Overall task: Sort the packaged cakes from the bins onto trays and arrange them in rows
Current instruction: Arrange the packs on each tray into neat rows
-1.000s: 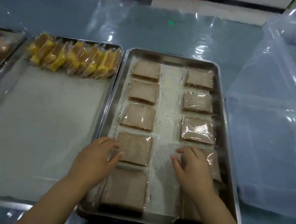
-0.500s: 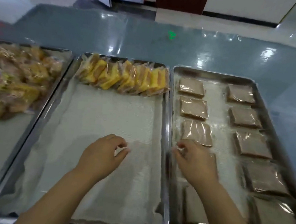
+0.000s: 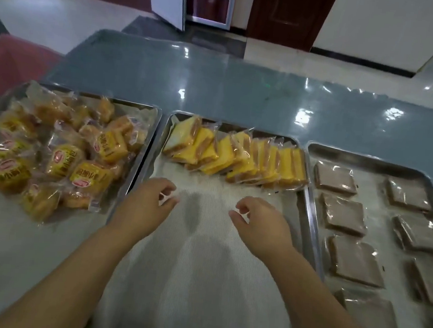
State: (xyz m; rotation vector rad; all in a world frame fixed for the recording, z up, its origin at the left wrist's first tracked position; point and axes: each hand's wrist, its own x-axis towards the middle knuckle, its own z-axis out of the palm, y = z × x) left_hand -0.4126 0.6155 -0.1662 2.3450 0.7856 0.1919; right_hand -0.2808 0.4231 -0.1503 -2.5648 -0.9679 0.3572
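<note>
Moving off the brown cakes right of the middle tray, my left hand and right hand hover over it, loosely curled, empty; yellow cakes probably next.

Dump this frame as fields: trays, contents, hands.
left tray: yellow-wrapped cakes in a loose heap
middle tray: yellow slice cakes in one leaning row at far edge
right tray: brown cakes flat, two columns
left hand: over middle tray, loosely curled, holds nothing
right hand: over middle tray, loosely curled, holds nothing
</note>
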